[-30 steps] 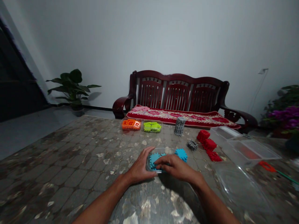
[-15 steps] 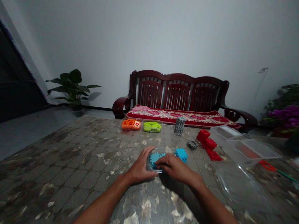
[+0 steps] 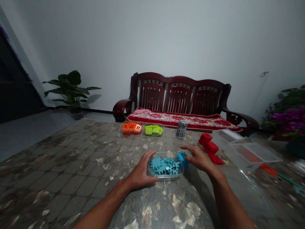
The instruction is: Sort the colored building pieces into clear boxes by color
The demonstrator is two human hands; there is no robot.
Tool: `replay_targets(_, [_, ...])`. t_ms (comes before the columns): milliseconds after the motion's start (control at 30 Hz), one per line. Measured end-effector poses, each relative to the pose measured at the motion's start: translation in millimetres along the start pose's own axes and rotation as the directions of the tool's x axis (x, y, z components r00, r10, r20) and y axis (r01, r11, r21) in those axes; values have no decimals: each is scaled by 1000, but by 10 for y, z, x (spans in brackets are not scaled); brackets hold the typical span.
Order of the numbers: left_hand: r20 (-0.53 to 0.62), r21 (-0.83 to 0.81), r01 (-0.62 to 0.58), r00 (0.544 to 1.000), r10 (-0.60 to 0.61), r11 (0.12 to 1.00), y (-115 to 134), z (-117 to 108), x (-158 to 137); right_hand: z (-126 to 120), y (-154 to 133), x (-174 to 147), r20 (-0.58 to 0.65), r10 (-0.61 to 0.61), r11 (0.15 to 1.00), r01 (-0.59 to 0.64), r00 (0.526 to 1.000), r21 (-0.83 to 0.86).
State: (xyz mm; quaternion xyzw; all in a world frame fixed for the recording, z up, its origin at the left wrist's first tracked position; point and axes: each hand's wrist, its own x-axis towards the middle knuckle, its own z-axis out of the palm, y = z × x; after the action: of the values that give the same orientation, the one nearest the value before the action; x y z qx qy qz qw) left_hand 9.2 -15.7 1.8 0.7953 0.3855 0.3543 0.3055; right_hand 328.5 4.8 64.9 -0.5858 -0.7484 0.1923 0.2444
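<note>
A clear plastic box (image 3: 166, 178) sits in front of me on the table. Light blue interlocking pieces (image 3: 164, 166) lie loosely inside it. My left hand (image 3: 143, 171) wraps round the box's left end, fingers at the back and thumb along the front. Against the right end is a brighter blue clump of joined pieces (image 3: 182, 159). My right hand (image 3: 198, 159) is at that clump, thumb and forefinger apart; whether it touches the clump I cannot tell. Grey pieces (image 3: 192, 144) behind the right hand are mostly hidden.
Farther back stand a box of orange pieces (image 3: 132, 128), a box of green pieces (image 3: 153, 130) and a grey stack (image 3: 182, 129). To the right are red joined pieces (image 3: 211, 148), clear containers (image 3: 252, 154) and a red-orange loop (image 3: 268, 169). A wooden bench (image 3: 181, 95) stands beyond the table.
My right hand has come out of the box and moved right to the blue clump, its fingers spreading. My left hand stays on the box. The view has shifted slightly.
</note>
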Motion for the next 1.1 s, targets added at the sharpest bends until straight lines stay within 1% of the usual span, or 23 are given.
replay_targets(67, [-5,-5,-1,1000,1,1000,-3,-4,-7,-41,86,0,29,10,998,-8,1000,-56])
replay_targets(133, [-7,-9,2,1000,-2,1000,-3,-10,-15,-47,108,-5,62,24,994,-17,998,-111])
replay_targets(367, [-12,-15,0,1000,0,1000,6,-32,-28,1,-21,-28,132,77,978,-49,988,-203])
replay_targets(467, [-17,-7,-1,1000,0,1000,12,-31,-29,-15,-57,-28,124,90,972,-60,988,-226])
replay_targets(567, [-13,2,-3,1000,3,1000,16,-30,-31,-45,-21,-17,87,81,974,-60,993,-217])
replay_targets(733, [-8,5,-10,1000,10,1000,9,-28,-33,-102,34,-6,30,65,990,-61,997,-124])
replay_targets(800, [-7,4,-10,1000,10,1000,9,-26,-32,-101,-42,-17,3,33,998,-33,999,-44])
replay_targets(900, [-4,1,-5,1000,5,1000,9,-22,-26,-10,-281,-54,1,-43,997,43,999,71])
replay_targets(1033, [-3,-11,-2,1000,2,1000,-1,-20,-24,290,-653,-110,63,-123,987,115,990,112])
replay_targets(1100, [-7,-17,-4,1000,4,1000,-4,-21,-26,443,-774,-126,87,-155,979,141,984,145])
